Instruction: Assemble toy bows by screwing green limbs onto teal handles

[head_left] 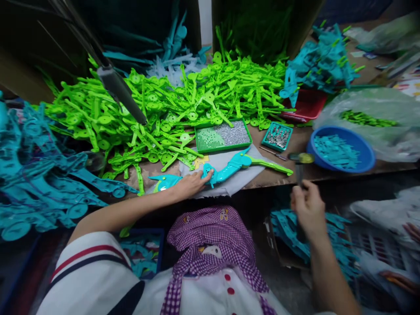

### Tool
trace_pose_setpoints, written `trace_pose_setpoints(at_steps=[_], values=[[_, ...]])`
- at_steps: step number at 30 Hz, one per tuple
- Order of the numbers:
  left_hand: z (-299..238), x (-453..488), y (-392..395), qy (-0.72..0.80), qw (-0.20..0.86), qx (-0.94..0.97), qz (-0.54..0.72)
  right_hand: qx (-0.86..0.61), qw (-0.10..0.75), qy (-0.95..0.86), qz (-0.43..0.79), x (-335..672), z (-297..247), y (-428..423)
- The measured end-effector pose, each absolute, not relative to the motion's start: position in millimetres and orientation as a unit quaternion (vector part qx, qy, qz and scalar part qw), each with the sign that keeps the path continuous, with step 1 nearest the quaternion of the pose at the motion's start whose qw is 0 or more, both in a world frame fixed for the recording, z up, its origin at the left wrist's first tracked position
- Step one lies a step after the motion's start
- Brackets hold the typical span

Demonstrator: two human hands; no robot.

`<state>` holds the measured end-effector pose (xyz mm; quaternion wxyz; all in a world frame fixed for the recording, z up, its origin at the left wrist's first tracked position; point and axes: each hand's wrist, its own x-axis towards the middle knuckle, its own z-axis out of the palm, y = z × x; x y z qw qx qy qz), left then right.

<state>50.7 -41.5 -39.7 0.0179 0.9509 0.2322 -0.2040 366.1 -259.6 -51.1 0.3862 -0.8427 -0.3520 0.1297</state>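
Note:
A long blue plastic part (226,172) with a bright green arm (271,165) at its right end lies on a pale sheet at the table's front edge. Over its left portion is my left hand (192,184), with the fingertips gripping the blue plastic near its end. A further blue piece (168,180) shows just behind my left wrist. Raised to the right, off the table's edge, my right hand (308,203) is wrapped around the handle of a hammer (300,159). The hammer's head, yellowish on one side, is slightly blurred.
Behind lies a big heap of green plastic arms (157,105). A green tray (223,135) holds small metal pieces, beside a teal tray (277,136) of metal parts. A screwdriver (274,153) and a blue bowl (341,148) are on the right. Blue frames (36,170) crowd the left.

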Motion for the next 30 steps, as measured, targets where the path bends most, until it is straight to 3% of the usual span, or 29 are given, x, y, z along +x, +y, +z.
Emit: trace_pose_setpoints(at_steps=[5,14,19,24,28,30], values=[[-40,55,-53,0.252,0.033,0.941,-0.225,-0.836,0.261,-0.456,0.159,318,-62,-238],[-39,50,-54,0.239,0.026,0.944,-0.228,-0.848,0.167,-0.478,0.158,341,-73,-223],[-47,49,-65,0.265,0.006,0.943,-0.201,-0.851,0.185,-0.489,0.059,334,-63,-222],[-55,49,-68,0.268,0.024,0.943,-0.197,-0.853,0.133,-0.493,0.104,329,-62,-221],[-60,48,-66,0.269,0.039,0.943,-0.191,-0.852,0.247,-0.459,0.048,326,-47,-228],[-60,48,-63,0.261,0.041,0.943,-0.200,-0.860,0.265,-0.436,0.016,322,-46,-229]])
